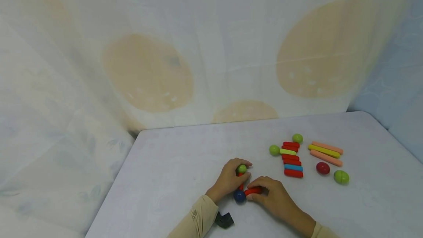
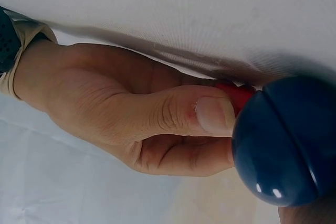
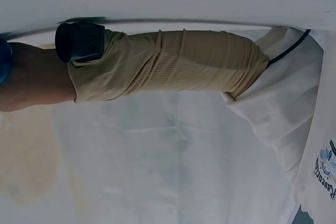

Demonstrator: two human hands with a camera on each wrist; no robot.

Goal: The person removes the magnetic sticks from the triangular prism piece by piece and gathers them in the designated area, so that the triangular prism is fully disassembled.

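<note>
My left hand (image 1: 243, 172) pinches a green ball (image 1: 241, 169) that sits on top of a short red stick (image 1: 240, 186). That stick runs down to a dark blue ball (image 1: 239, 196) on the white table (image 1: 172, 172). My right hand (image 1: 255, 191) pinches a second red stick (image 1: 253, 191), which lies flat with its end against the blue ball. In the left wrist view the blue ball (image 2: 286, 140) fills the right side, and the right hand's thumb (image 2: 212, 115) presses on the red stick (image 2: 239, 95). The right wrist view shows only my left forearm's beige sleeve (image 3: 168, 61).
To the right lie a row of short red, yellow-green and blue sticks (image 1: 291, 159), three long yellow and pink sticks (image 1: 325, 152), green balls (image 1: 274, 150) (image 1: 297, 138) (image 1: 341, 176) and a red ball (image 1: 322, 168). A curtain hangs behind the table.
</note>
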